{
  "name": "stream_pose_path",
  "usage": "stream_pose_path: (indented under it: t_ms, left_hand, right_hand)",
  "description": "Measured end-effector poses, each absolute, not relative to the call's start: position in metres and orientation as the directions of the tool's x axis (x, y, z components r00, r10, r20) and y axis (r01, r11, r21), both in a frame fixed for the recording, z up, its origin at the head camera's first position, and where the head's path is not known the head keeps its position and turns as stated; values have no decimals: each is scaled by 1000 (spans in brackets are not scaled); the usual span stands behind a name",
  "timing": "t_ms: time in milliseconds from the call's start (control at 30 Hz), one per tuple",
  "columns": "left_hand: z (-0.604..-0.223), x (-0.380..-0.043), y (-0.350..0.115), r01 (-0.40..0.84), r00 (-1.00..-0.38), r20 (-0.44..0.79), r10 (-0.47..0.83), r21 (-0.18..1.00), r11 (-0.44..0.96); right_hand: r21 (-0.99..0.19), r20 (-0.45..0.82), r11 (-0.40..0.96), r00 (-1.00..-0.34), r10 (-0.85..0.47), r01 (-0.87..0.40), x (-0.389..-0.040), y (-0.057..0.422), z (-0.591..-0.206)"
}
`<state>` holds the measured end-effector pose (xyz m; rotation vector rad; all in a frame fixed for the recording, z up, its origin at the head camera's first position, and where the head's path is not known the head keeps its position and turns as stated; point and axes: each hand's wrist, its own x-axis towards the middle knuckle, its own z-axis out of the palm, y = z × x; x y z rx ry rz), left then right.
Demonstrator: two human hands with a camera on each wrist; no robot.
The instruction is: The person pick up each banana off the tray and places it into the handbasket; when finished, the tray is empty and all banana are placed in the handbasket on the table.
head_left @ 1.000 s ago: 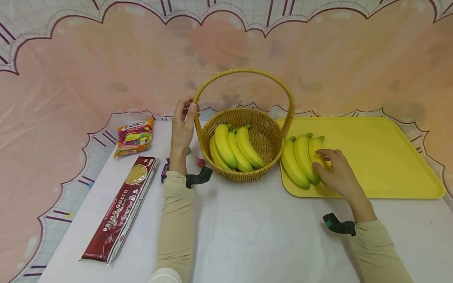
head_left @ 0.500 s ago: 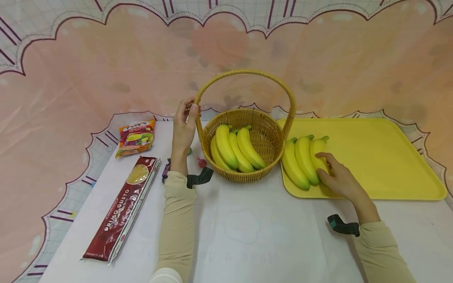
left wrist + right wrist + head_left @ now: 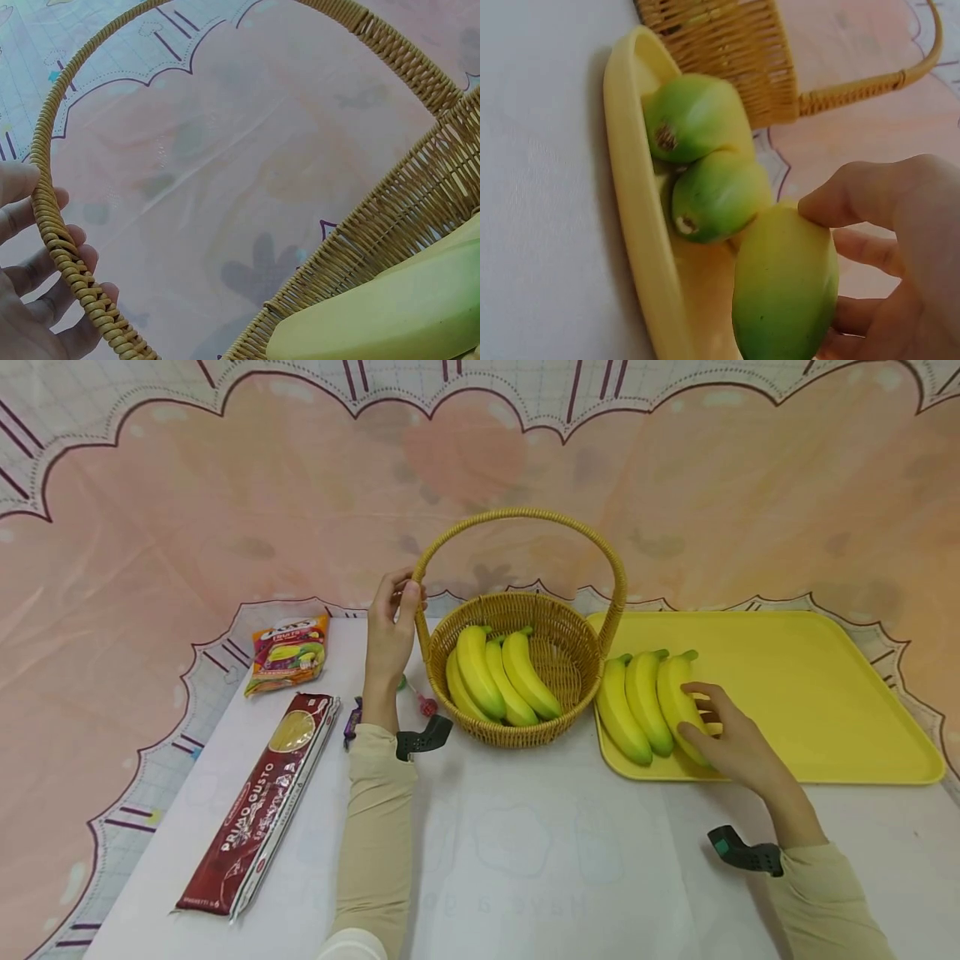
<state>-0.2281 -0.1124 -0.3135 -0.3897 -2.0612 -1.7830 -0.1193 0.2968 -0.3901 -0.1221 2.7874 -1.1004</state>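
Observation:
My left hand [image 3: 390,635] holds the left side of the handle of a woven basket [image 3: 517,737], its thumb and fingers around the wicker in the left wrist view. Several yellow bananas [image 3: 480,675] with greenish tips lie in the basket's left part. Three more are at the left end of a yellow tray [image 3: 810,685]. My right hand [image 3: 738,747] pinches the rightmost banana [image 3: 675,693] from its right side. In the right wrist view the thumb [image 3: 832,199] rests on this banana, and its green lower end points at the camera. The other two bananas [image 3: 720,195] sit beside it.
Left of the basket lie a red spaghetti pack [image 3: 258,810], an orange candy bag [image 3: 288,652], a lollipop [image 3: 427,706] and a small purple-wrapped sweet [image 3: 352,722]. A patterned cloth [image 3: 300,527] hangs behind the white table [image 3: 510,860]. The tray touches or nearly touches the basket's right side.
My right hand has shifted slightly right and towards me, and now pinches the rightmost banana. That banana's lower end has swung right, away from its neighbour. My left hand stays on the handle.

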Motion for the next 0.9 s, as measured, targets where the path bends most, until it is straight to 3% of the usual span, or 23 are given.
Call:
stream_pose_path:
  t_ms: [300,600,900]
  left_hand:
    - [-335,-248,-118,463,-879,473,-51,876,137]
    - [-317,-229,-112,440,-892,451,-40,884,157]
    - [-336,-247,-118,458,-881,470,-56,877,144]
  right_hand:
    - [-708,9,697,-989,-149,-111,-108,286,-374]
    - [-723,81,657,-970,-228,-214,-94,271,-361]
    - [-712,210,610,-935,-287,-347,-81,254,-351]
